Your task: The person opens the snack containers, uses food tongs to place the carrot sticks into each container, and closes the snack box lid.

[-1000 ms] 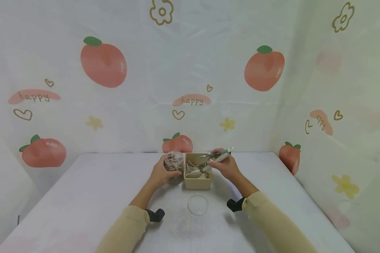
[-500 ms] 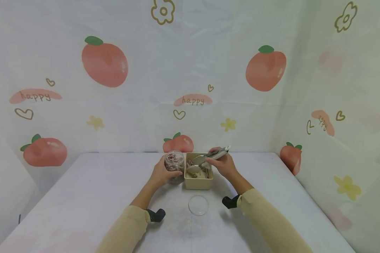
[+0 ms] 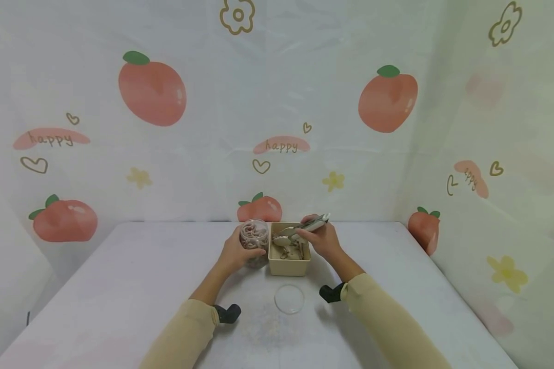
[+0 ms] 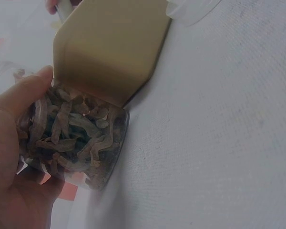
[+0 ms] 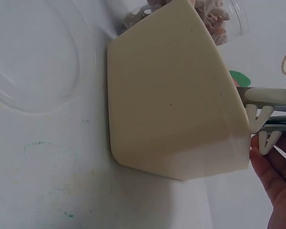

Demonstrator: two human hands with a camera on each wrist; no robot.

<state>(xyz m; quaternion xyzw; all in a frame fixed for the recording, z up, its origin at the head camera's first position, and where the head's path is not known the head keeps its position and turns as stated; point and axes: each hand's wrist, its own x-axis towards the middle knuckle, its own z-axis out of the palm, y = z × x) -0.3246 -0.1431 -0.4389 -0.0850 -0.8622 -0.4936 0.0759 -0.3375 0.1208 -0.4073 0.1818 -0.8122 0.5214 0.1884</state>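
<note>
My left hand (image 3: 233,252) holds a clear round jar (image 4: 74,136) upright, thumb on its near side. Brownish, twisted dried strips (image 4: 88,126) fill much of it. Right beside the jar stands a beige rectangular box (image 3: 289,267) with a few similar strips (image 3: 292,251) on its bottom. My right hand (image 3: 323,240) grips a pair of tongs (image 3: 311,225) with pale handles; their heads (image 3: 283,240) reach down into the box, slightly apart. Whether a strip lies between the heads cannot be made out. In the right wrist view, the box wall hides the tong heads.
A clear round lid (image 3: 289,299) lies on the white table (image 3: 166,287) in front of the box. Behind the table's far edge hangs a white curtain (image 3: 203,113) printed with peaches. Black wrist mounts (image 3: 228,313) stick out from both sleeves.
My right hand has shifted left, and the tong heads have moved toward the back left of the box, uncovering strips near its front. The left hand and jar stay put.
</note>
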